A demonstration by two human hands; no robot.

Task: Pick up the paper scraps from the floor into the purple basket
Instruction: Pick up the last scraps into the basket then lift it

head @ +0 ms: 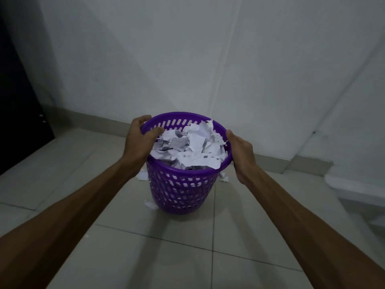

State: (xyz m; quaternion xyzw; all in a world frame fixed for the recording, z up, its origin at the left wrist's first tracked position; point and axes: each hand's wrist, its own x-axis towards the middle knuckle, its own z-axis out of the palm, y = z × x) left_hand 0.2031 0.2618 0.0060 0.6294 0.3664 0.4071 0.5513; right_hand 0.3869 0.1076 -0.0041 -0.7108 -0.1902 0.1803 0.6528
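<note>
Fingers of our left hand [140, 140] curl over the purple basket [183, 184] rim while our right hand [241, 155] presses its opposite side, with remaining paper scraps [150, 204] on the floor [145, 257] against the base, nearer our left.

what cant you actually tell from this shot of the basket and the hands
Head view, the only one:
- Right hand: its fingers lie behind the purple basket rim, so the grip cannot be confirmed.
- How deep the paper scraps go: the basket wall and the top layer hide it.
- Floor behind the basket: hidden by the basket, so more scraps beyond the floor scraps beside it cannot be ruled out.
- Print on the scraps: too small.
- Left hand: thumb inside the rim, fingers outside.
</note>
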